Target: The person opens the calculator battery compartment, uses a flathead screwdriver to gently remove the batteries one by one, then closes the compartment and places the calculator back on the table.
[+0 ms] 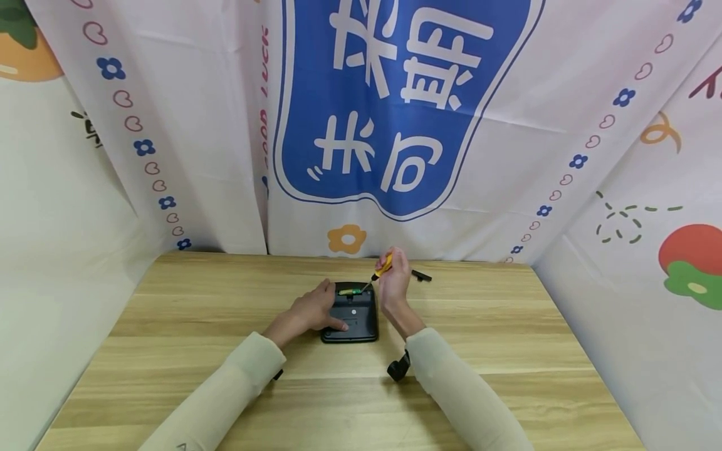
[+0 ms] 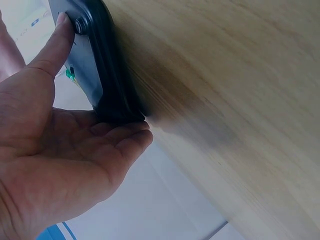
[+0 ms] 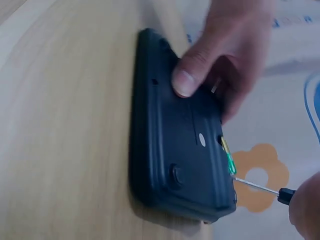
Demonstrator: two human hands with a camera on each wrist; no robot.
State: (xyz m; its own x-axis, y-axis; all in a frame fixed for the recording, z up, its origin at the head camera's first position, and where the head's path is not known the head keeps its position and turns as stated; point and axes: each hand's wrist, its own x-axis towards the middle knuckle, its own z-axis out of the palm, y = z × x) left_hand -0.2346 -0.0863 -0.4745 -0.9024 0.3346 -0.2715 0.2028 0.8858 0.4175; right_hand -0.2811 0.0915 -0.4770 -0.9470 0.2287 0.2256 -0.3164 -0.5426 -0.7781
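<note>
A black desk calculator (image 1: 361,319) lies back side up on the table, with a white round sticker and round feet on its back. A green and gold battery (image 1: 350,292) sits in the uncovered slot near its far edge. My left hand (image 1: 313,308) grips the calculator's left side, its thumb (image 3: 185,82) on the back and its fingers along the edge. In my right hand (image 1: 395,282) is a screwdriver (image 1: 382,268) with a yellow and black handle, its thin metal shaft (image 3: 257,186) slanting down to the battery's right end. The right fingers curl round the handle.
A small black strip-shaped cover (image 1: 421,275) lies on the wooden table (image 1: 479,363), right of my right hand. Just behind the table's far edge hangs a printed cloth (image 1: 225,188). Black wrist-camera mounts (image 1: 398,368) show by the sleeves.
</note>
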